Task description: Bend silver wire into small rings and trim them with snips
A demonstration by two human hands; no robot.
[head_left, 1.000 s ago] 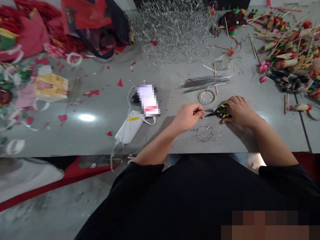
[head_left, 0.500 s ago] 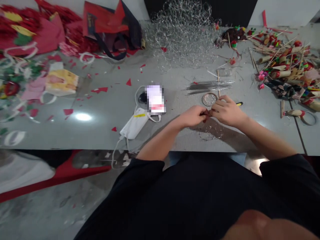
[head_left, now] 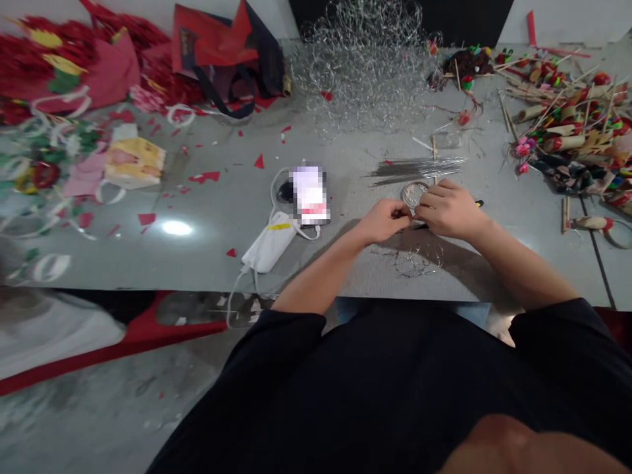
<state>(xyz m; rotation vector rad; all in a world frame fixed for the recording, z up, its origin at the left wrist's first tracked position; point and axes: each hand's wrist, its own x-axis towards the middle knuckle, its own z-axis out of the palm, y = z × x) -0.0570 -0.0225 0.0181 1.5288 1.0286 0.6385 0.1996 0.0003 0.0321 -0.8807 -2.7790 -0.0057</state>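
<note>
My left hand (head_left: 386, 220) is closed, fingertips pinched together close to those of the other hand. My right hand (head_left: 451, 209) is closed too, its fingers curled down and partly covering a small round dish (head_left: 411, 193) with pale bits in it. Whatever the fingertips hold is mostly hidden; only a dark sliver shows below the right fingers. Behind the hands lies a bundle of straight thin metal wires (head_left: 417, 170), with a thin wooden stick (head_left: 434, 146) across it. Curly wire scraps (head_left: 419, 262) lie on the table in front of the hands.
A large tangle of silvery wire (head_left: 365, 72) fills the back. To the left are a phone (head_left: 310, 194), a white power bank (head_left: 270, 243) with cables, red scraps and a red-and-navy bag (head_left: 217, 49). Bamboo-and-stick crafts (head_left: 573, 125) are heaped at the right.
The reddish-brown piece seen between my fingertips is now mostly out of sight. My right hand has shifted slightly and covers more of the round dish. The whole view has moved a little.
</note>
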